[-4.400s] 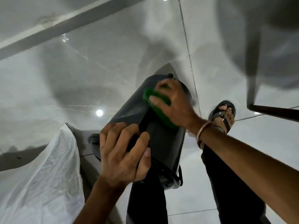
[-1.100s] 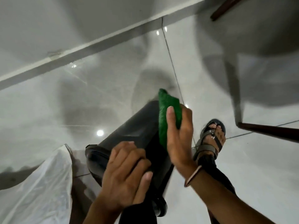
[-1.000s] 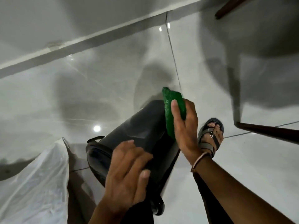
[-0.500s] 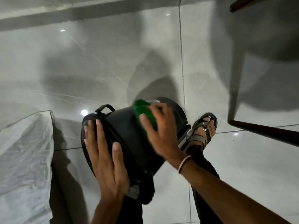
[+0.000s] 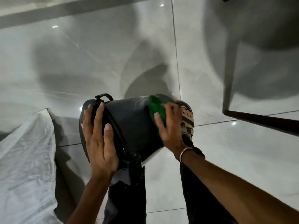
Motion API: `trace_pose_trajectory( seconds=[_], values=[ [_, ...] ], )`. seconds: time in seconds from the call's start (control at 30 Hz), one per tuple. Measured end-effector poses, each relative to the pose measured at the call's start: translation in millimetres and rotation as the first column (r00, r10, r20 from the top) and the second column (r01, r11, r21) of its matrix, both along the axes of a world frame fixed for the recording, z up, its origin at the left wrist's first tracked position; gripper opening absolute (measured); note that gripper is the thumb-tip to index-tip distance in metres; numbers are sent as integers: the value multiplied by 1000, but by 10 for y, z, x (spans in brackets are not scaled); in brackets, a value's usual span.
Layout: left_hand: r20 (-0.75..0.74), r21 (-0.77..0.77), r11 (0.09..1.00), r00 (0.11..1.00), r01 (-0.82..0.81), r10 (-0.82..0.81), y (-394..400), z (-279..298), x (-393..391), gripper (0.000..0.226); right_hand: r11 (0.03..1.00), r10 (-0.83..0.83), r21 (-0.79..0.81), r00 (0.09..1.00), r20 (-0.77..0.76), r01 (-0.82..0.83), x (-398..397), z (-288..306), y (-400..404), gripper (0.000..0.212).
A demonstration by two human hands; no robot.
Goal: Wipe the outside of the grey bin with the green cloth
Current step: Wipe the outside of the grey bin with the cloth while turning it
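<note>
the grey bin (image 5: 131,126) was held tipped on its side above the glossy tiled floor (image 5: 80,62), its lidded top facing left toward the person and its base pointing right. the left hand (image 5: 98,139) lay flat and spread against the lid end, fingers (image 5: 101,113) stretched up over the rim, thumb along the edge. a small black handle (image 5: 104,95) stuck up from the top of that rim, and a dark hinge piece (image 5: 134,168) hung at the lower edge.

the right hand (image 5: 171,126) pressed the green cloth (image 5: 157,109) against the bin's outer wall near the base, fingers curled over the cloth and partly covering it; the cloth and fingertips were blurred. a thin band (image 5: 186,151) circled the right wrist. just behind that hand a sandalled foot (image 5: 187,120) rested on the floor, and dark trousers (image 5: 127,199) showed below the bin.

a crumpled white plastic sheet (image 5: 27,167) lay to the left. a dark furniture leg (image 5: 262,121) crossed the right edge.
</note>
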State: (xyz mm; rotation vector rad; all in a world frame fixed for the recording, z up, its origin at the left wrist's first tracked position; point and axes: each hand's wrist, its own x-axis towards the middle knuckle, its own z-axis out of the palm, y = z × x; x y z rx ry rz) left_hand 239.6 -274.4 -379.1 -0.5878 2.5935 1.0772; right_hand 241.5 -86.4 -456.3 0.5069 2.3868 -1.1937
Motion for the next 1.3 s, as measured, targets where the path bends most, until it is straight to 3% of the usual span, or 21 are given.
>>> trace_pose_trajectory(
  seconds=[0.2, 0.27, 0.37, 0.4, 0.47, 0.57, 0.7, 0.77, 0.83, 0.9, 0.93, 1.0, 1.1, 1.2, 1.3],
  values=[
    [-3, 24, 1000, 1000, 9, -9, -125, -29, -17, 56, 959, 192, -145, 935, -300, -243, 55, 269, -401, 43],
    [13, 23, 1000, 1000, 19, -19, -128, -24, -38, 56, 957, 235, -118, 945, -229, -266, -9, 135, -244, 42],
    [36, 35, 999, 999, 33, -34, -82, 0, -108, 56, 999, 21, -32, 998, 65, -19, -192, -17, -28, 39],
    [37, 42, 998, 999, 37, -38, -67, 14, -135, 56, 999, -40, -4, 995, 87, 40, -222, -8, -40, 37],
    [31, 49, 998, 999, 43, -44, -95, 9, -189, 55, 997, -51, -60, 999, -8, 50, -250, 122, -244, 36],
    [31, 50, 996, 997, 72, -73, -225, 12, -189, 57, 980, 14, -190, 973, -232, -59, -193, 387, -726, 39],
    [41, 86, 992, 994, 94, -98, -392, 25, -118, 60, 982, 119, -97, 928, -352, -162, -169, 151, -710, 40],
    [45, 72, 988, 989, 139, -143, -346, 34, -103, 60, 1000, -19, -20, 981, -193, 15, -257, -186, -393, 42],
    [35, 71, 983, 984, 171, -174, -251, 27, -122, 59, 977, -207, 62, 974, 89, 202, -440, -542, 37, 43],
    [17, 70, 980, 982, 186, -188, -160, -6, -141, 58, 965, -262, 76, 901, 347, 251, -599, -769, 314, 44],
    [8, 66, 979, 981, 193, -193, -142, -14, -130, 58, 973, -224, 37, 895, 385, 228, -672, -798, 326, 44],
    [-5, 65, 979, 982, 191, -191, -198, -12, -53, 59, 990, -96, -60, 933, 347, 124, -810, -613, 80, 38],
    [-28, 76, 983, 986, 168, -166, -320, -21, 66, 60, 970, 120, -219, 990, 72, -102, -717, -46, -474, 38],
    [-78, 62, 978, 977, 201, -196, -325, -26, 211, 61, 928, 233, -250, 954, -187, -276, -223, 400, -607, 36],
    [-89, 7, 942, 939, 335, -333, -256, -24, 438, 63, 954, 186, -217, 976, -116, -208, 142, 269, -280, 37]
  ],
)
